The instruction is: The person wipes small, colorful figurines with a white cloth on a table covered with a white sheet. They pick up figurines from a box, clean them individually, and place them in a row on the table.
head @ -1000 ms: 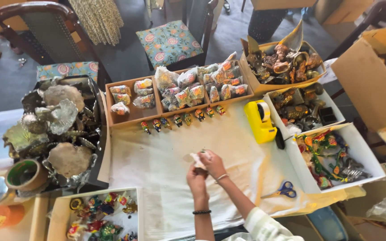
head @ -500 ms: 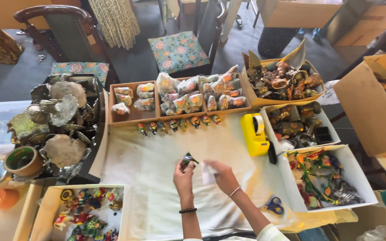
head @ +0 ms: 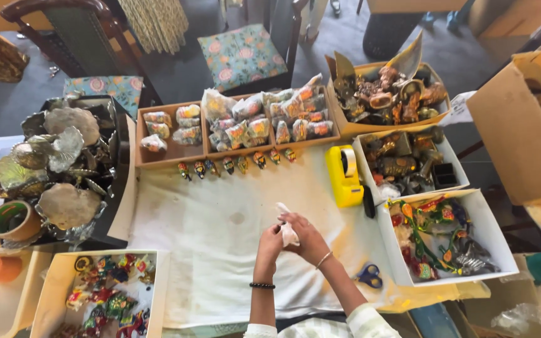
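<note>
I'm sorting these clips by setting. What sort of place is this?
Probably a home craft-packing table. Both hands hold a small white wrap above a white cloth, ringed by trays of bagged trinkets, a box of painted ornaments and a yellow tape dispenser.

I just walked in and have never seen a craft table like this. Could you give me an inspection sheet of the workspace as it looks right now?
Surface: white cloth-covered table, faintly stained.
Job's things: small white plastic packet, pinched between both hands above the cloth.
Clutter: yellow tape dispenser; blue-handled scissors; row of small painted figurines; wooden tray of bagged items; white box of colourful ornaments; roll of brown tape.
Hands: left hand with a black bead bracelet and right hand with a thin bangle, fingers closed on the packet.
Cables: nothing seen.
Surroundings: floral-cushioned chair; open cardboard box.
</note>
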